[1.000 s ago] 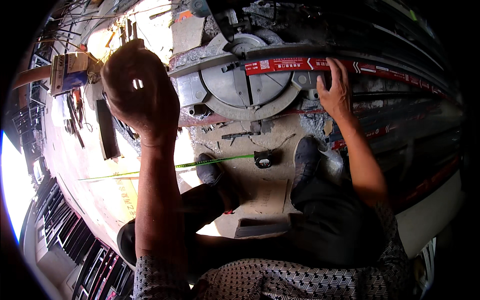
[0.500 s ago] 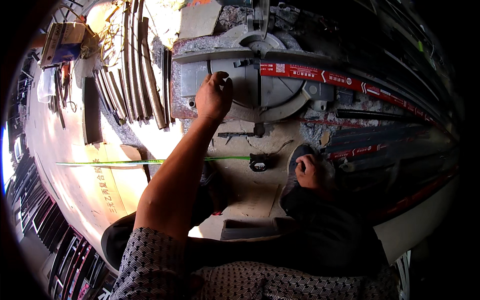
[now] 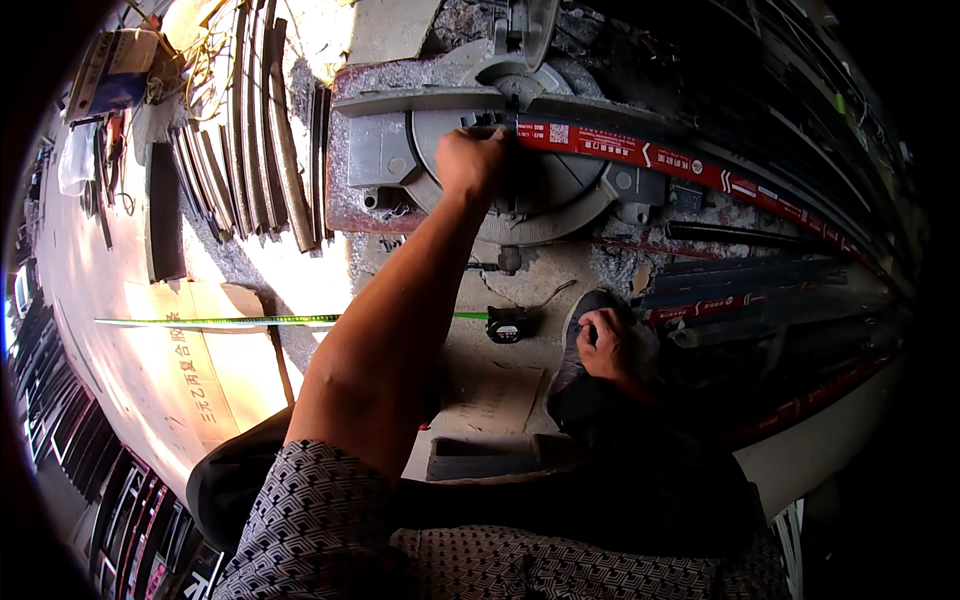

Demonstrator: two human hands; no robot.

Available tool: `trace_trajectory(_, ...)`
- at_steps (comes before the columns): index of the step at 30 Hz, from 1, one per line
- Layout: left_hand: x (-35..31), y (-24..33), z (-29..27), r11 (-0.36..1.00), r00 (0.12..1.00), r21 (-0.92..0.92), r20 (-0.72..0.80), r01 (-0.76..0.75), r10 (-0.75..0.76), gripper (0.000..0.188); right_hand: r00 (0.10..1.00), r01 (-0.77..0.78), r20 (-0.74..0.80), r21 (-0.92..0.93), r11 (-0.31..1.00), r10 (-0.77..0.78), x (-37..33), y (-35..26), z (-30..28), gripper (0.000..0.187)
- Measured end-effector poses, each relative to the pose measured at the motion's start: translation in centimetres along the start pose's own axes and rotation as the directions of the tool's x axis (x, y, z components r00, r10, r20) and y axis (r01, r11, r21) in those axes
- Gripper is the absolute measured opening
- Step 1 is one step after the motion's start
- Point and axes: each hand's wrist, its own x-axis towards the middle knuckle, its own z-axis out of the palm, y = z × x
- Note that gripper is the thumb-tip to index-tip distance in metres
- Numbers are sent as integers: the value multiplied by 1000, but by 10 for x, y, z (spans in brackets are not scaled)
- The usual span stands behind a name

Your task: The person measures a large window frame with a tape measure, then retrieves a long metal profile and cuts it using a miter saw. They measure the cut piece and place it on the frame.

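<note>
My left hand [image 3: 470,160] is over the grey round table of a mitre saw [image 3: 570,185], its fingers curled in at the near end of a long metal profile with red printed film [image 3: 620,150]. The hand hides what lies between its fingers. A small dark block [image 3: 484,118] shows just beyond the knuckles, by the saw's fence [image 3: 420,100]. My right hand [image 3: 603,345] rests by my shoe [image 3: 565,350], fingers curled into a loose fist, with nothing visible in it. A black tape measure [image 3: 506,326] lies on the floor, its green blade [image 3: 220,321] drawn out leftward, passing under my left forearm.
Dark profiles [image 3: 262,130] lie in a bundle at the left of the saw. More film-wrapped profiles [image 3: 745,285] are stacked at the right. A flattened cardboard sheet [image 3: 215,370] lies at the left, and a box [image 3: 115,70] stands at the far left. Metal shavings surround the saw.
My left hand has moved right across the saw table to the red-filmed profile's end, and its fingers have closed. The right hand stays by the shoe. The whole view has shifted slightly.
</note>
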Motion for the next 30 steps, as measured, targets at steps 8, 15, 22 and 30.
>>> trace_trajectory(8, -4, 21, 5, 970, 973, -123, -74, 210, -220, 30, 999, 18, -27, -1, 1000, -18, -1, 6, 5, 7)
trace_trajectory(15, -14, 18, -5, 941, 959, -202, -25, 272, -283, 29, 998, 33, -50, 4, 999, -33, -3, 9, 6, 5)
trace_trajectory(22, -9, -9, -27, 970, 973, -128, -80, 206, -218, 32, 999, 19, -42, 18, 1000, -18, 2, 1, 1, 7)
trace_trajectory(30, -19, 10, -55, 875, 980, 451, 1, -176, 197, 37, 998, 23, -52, 19, 1000, -22, -1, 7, 5, 7)
